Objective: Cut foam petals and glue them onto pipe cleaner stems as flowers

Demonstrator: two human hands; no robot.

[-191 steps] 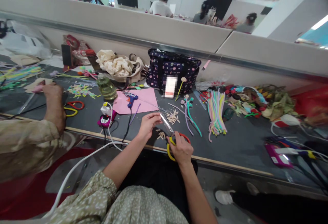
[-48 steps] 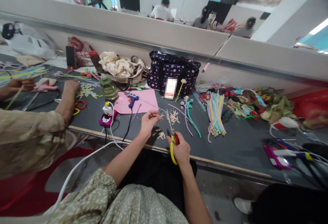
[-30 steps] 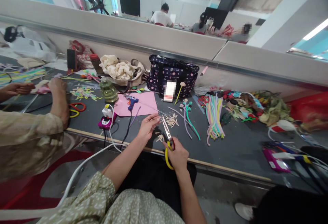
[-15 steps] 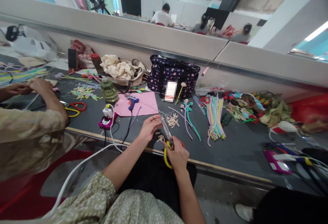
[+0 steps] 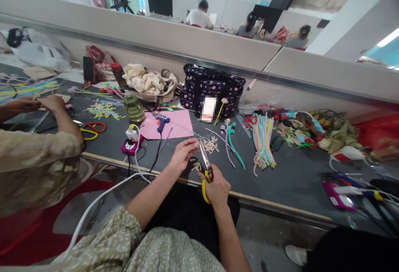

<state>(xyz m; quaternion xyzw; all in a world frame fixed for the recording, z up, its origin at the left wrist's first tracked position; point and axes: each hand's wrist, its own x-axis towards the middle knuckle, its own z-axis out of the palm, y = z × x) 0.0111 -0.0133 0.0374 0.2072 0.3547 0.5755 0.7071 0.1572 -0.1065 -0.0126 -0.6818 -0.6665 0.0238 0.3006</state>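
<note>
L hand (image 5: 183,155): fingertips pressed tog. by tip of scissors (image 5: 207,163), can't tell what's btwn. R hand (image 5: 218,187): fingers curled round handles, blades pointing far. Beige bits (image 5: 210,144) on table (image 5: 293,172) just right of blades. Pink sheet (image 5: 181,123) w/ blue glue gun (image 5: 161,122) left, fuzzy stems (image 5: 263,139) right, dark bag (image 5: 212,85) far.

Looks like a craft workshop tbh: glue gun (image 5: 161,121) and pastel pipe cleaners (image 5: 263,141) on a long bench (image 5: 293,180), people (image 5: 200,18) seated beyond.
</note>
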